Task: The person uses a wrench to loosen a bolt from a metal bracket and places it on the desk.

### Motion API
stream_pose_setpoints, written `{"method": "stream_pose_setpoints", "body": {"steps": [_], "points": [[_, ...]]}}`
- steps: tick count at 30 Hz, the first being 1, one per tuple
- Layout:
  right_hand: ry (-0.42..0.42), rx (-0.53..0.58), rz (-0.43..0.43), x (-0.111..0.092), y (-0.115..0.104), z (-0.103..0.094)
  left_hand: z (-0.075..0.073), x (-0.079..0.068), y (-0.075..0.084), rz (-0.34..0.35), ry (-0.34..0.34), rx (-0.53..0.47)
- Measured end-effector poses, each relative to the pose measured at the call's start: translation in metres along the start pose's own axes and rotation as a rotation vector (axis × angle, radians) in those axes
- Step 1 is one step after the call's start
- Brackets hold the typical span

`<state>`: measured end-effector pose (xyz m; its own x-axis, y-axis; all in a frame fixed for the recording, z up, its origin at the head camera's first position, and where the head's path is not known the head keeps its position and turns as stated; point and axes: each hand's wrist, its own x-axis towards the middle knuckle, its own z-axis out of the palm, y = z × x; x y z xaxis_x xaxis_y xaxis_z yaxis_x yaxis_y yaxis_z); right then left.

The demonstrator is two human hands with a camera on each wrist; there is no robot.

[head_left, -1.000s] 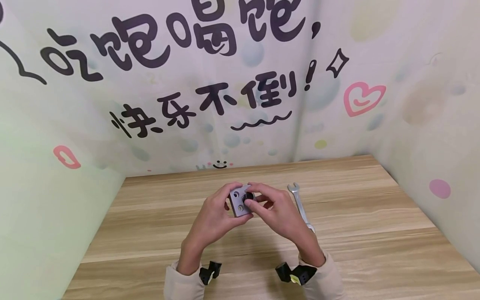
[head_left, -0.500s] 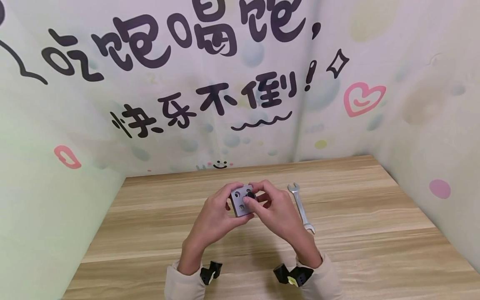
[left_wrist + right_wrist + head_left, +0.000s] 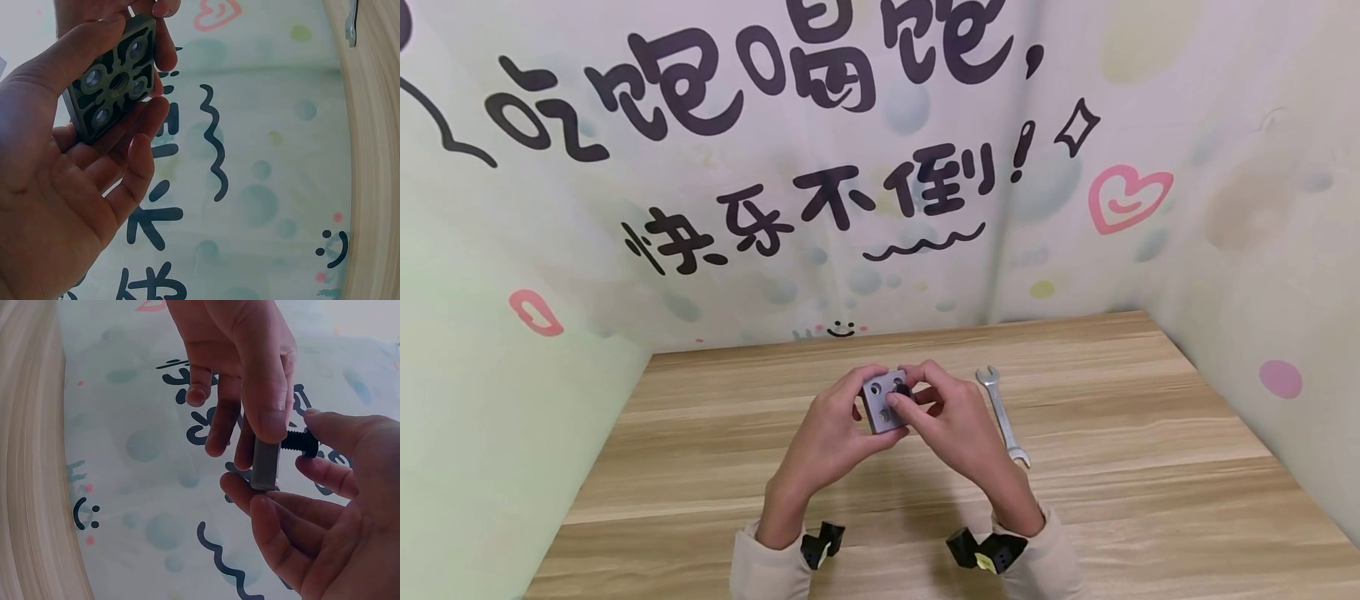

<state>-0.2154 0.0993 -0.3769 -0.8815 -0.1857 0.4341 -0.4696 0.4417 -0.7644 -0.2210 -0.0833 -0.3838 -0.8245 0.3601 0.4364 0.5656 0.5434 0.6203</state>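
My left hand [image 3: 827, 425] holds a small grey square plate [image 3: 878, 403] by its edges, up off the table. Round holes show near its corners, and in the left wrist view the ribbed back of the plate [image 3: 117, 94] also has a larger centre hole. Between thumb and index finger, my right hand [image 3: 957, 421] pinches the head of a black bolt [image 3: 308, 444]. The bolt's thread points at the middle of the plate's face, and a length of it shows outside in the right wrist view. My other right fingers touch the plate's lower edge.
A silver double open-end wrench [image 3: 1002, 417] lies on the wood-grain table [image 3: 1120, 517], right of my right hand. A printed fabric wall [image 3: 925, 292] rises behind the table's back edge, with further walls at both sides.
My right hand and wrist have turned slightly, tilting the bolt head and uncovering the upper right hole and the wrench's near end. The plate has shifted a little to the right.
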Motion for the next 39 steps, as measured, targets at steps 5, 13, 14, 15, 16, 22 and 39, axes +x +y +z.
{"method": "stream_pose_setpoints", "body": {"steps": [5,13,14,15,16,22,39], "points": [[-0.019,0.010,-0.026,0.0001,0.0014,-0.0017,-0.0006,0.0003,-0.0004,0.009,0.003,0.006],[-0.042,0.004,-0.032,0.0008,0.0024,-0.0039,-0.0009,-0.0001,-0.0013,0.014,0.004,0.006],[-0.044,0.003,-0.032,0.0007,0.0026,-0.0041,-0.0009,-0.0002,-0.0013,0.014,0.005,0.005],[-0.047,0.003,-0.032,0.0007,0.0026,-0.0043,-0.0009,-0.0002,-0.0013,0.015,0.005,0.004],[-0.050,0.004,-0.033,0.0007,0.0027,-0.0045,-0.0009,-0.0002,-0.0013,0.015,0.005,0.003],[-0.057,0.021,-0.042,0.0000,0.0040,-0.0053,-0.0010,0.0000,-0.0010,0.015,0.007,0.006],[-0.073,0.026,-0.028,-0.0006,0.0049,-0.0059,-0.0018,-0.0006,-0.0011,-0.002,0.003,-0.001]]}}
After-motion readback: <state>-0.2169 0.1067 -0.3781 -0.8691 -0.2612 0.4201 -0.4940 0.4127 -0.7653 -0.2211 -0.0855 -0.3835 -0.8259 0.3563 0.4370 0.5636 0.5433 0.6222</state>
